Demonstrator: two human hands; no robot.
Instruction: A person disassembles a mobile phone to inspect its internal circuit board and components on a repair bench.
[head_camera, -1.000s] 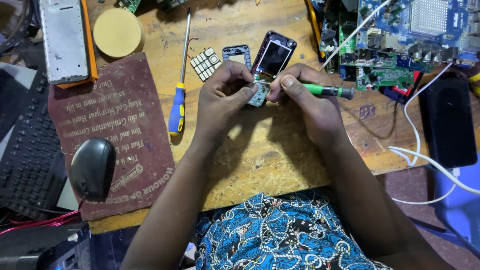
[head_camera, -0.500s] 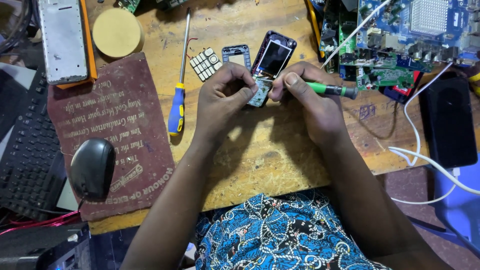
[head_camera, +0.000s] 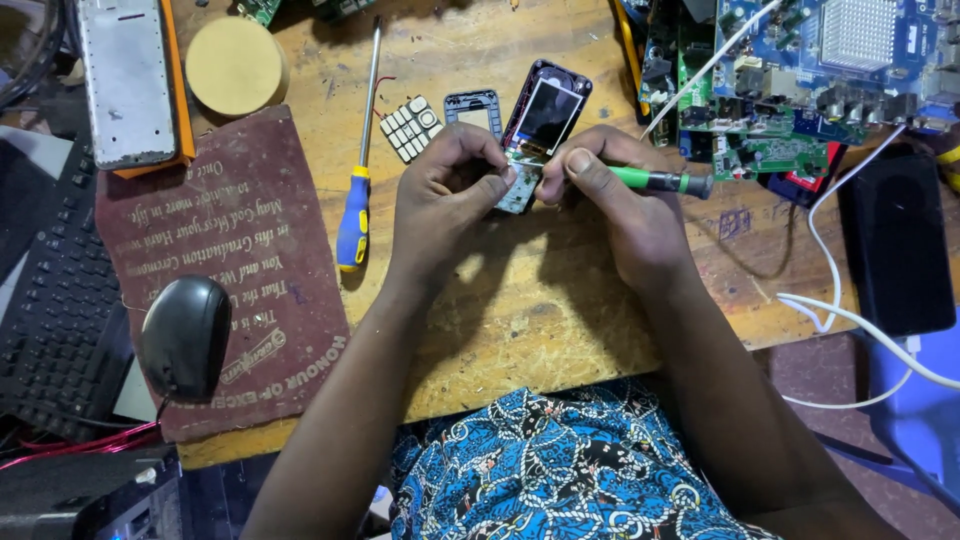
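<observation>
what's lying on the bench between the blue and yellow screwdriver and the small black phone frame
In the head view, a loose pale keypad lies on the wooden bench between the screwdriver and the phone frame.

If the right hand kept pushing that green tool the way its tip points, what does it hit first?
The right hand aims the green tool leftward at the small circuit board pinched in the left hand. The board comes first, probably; the tip is hidden behind the thumb.

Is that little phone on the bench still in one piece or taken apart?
Taken apart. Its keypad and front frame lie loose on the bench, beside the screen section.
</observation>
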